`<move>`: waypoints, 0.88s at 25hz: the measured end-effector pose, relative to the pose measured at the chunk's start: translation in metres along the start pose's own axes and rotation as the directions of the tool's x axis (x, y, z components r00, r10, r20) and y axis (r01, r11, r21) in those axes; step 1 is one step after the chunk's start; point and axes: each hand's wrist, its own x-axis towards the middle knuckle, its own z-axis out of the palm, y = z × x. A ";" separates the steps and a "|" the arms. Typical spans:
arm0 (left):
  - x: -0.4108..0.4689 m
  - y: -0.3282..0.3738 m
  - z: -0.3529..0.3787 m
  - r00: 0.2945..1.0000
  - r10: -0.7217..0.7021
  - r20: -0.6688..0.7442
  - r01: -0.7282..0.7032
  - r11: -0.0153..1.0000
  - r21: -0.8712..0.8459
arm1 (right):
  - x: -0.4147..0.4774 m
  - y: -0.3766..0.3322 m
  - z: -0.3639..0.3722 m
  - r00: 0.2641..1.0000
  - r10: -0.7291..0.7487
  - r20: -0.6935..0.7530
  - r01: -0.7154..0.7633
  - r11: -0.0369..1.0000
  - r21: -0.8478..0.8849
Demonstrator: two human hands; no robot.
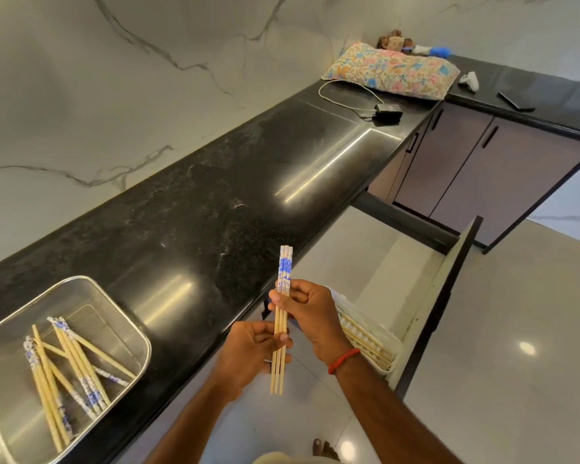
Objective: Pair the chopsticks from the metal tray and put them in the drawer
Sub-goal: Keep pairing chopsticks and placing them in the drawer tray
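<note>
Both hands hold one bundle of chopsticks (pixel 281 316) upright, off the counter's (pixel 215 195) front edge. The left hand (pixel 253 351) pinches the lower shafts; the right hand (pixel 310 318) grips below the blue-patterned tops. More chopsticks lie crossed in the tray (pixel 10 333) at the counter's left end. The drawer (pixel 426 296) stands open at right, with a white bin (pixel 382 333) of chopsticks inside.
</note>
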 end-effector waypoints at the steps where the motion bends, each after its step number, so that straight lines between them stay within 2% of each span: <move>1: 0.003 -0.001 0.005 1.000 0.004 -0.011 -0.004 1.000 -0.003 | -0.001 0.004 -0.005 1.000 0.009 0.025 -0.008 1.000 -0.021; 5: 0.013 -0.009 0.026 0.999 -0.029 -0.040 0.029 0.999 0.013 | -0.006 0.020 -0.028 0.997 0.028 0.066 -0.024 0.998 -0.057; 10: 0.024 -0.016 0.050 0.998 -0.063 -0.015 0.062 0.998 -0.009 | 0.009 0.023 -0.072 0.998 0.047 0.047 -0.051 0.994 0.096; 12: 0.028 -0.018 0.057 0.999 -0.050 -0.002 0.050 0.998 -0.033 | 0.020 0.024 -0.094 0.999 0.043 0.027 -0.046 0.995 0.089; 16: 0.036 -0.018 0.074 0.995 -0.045 -0.086 0.041 0.998 -0.049 | 0.043 0.027 -0.133 0.999 0.035 0.001 -0.035 0.999 0.035; 19: 0.040 -0.015 0.084 0.994 -0.036 -0.106 0.031 0.998 -0.046 | 0.061 0.035 -0.154 1.000 -0.023 -0.007 0.021 0.988 -0.154; 22: 0.039 -0.014 0.090 0.992 -0.033 -0.120 0.030 0.999 -0.028 | 0.079 0.054 -0.165 0.996 -0.090 -0.005 0.076 0.872 -0.483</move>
